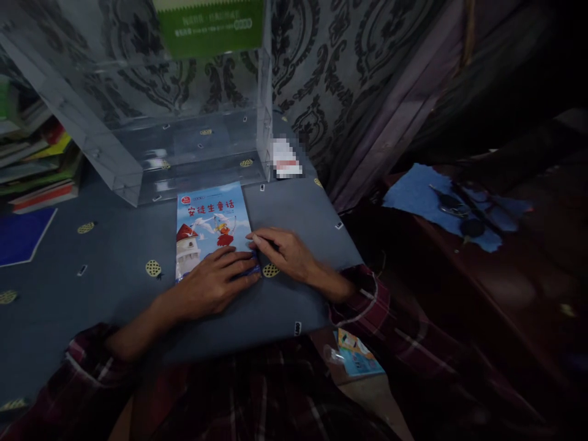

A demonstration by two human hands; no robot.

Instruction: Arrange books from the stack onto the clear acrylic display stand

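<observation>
A storybook (212, 220) with a light-blue cover, red Chinese lettering, a red-roofed tower and a figure in red lies on the grey-blue tablecloth. Across its lower part rests my left hand (215, 278), palm down with the fingers stretched to the right. My right hand (285, 251) is at the book's right edge. Its thumb and forefinger come together there in a pinch on the edge, and the other fingers are curled under. The book's bottom edge is partly covered by my left hand.
A clear acrylic rack (126, 184) stands behind the book, with a green printed panel (211, 27) at its top. Stacked books (41, 165) and a dark-blue booklet (25, 236) are at left. A blue cloth (413, 196) lies at right; a colourful booklet (361, 358) sits below the table.
</observation>
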